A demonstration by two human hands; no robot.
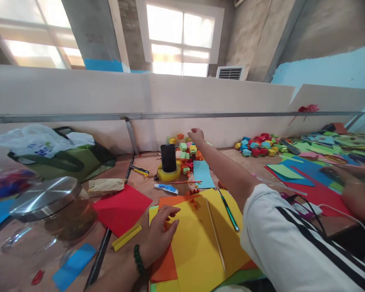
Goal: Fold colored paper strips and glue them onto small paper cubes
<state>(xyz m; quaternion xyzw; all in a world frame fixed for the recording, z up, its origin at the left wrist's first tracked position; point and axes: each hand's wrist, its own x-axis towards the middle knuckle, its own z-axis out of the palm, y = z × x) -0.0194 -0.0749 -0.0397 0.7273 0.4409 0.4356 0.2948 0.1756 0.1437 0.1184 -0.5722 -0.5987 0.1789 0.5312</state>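
My left hand (pixel 163 234), with a green bead bracelet (pixel 139 259) at the wrist, rests at the left edge of the yellow paper (pixel 194 243). Its thumb and fingers are apart and hold nothing I can see. Stretched far forward, my right hand (pixel 197 134) hovers over a pile of small coloured paper cubes (pixel 185 155). Its fingers are loosely bent, with nothing visible in them. An orange cube (pixel 180 137) is just left of the fingertips, apart from them. A thin wooden stick (pixel 215 235) and a green pen-like tool (pixel 229 211) lie on the yellow paper.
A phone (pixel 168 158) stands against a yellow tape roll (pixel 168 173). Nearby are a blue tube (pixel 166 188), a yellow cutter (pixel 140 170) and red paper (pixel 123 209). A glass teapot (pixel 54 215) stands left. Another person's hand (pixel 337 174) is right, near more cubes (pixel 258 144).
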